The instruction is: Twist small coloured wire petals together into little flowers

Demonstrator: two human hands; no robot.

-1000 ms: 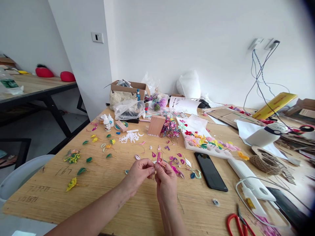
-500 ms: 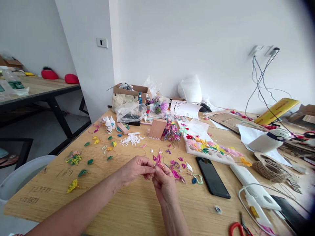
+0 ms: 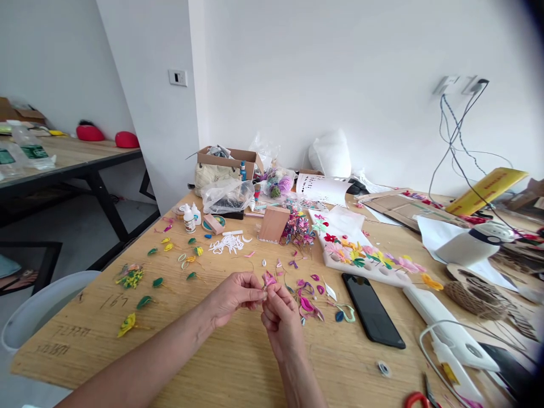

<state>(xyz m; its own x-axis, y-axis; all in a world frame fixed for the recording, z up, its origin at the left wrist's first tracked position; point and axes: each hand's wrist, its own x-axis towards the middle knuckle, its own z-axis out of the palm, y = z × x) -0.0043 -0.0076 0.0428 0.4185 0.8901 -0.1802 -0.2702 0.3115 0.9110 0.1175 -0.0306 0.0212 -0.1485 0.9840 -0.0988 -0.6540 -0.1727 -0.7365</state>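
While both my arms reach over the desk (image 3: 204, 371), my left grip (image 3: 238, 296) and right grip (image 3: 281, 317) meet, fingertips pinched narrowly together on a small pink flower piece (image 3: 268, 279); its finer detail is too small to verify. Loose petal pieces (image 3: 306, 304) lie just beside my right grip. Farther right, a black phone (image 3: 373, 310) lies near a white foam block (image 3: 365, 273) bearing coloured flowers (image 3: 356, 254).

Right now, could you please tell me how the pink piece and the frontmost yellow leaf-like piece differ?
The pink piece is held between left hand and right hand; the yellow leaf-like piece lies on the table. The pink piece is partly hidden; the yellow one shows whole.
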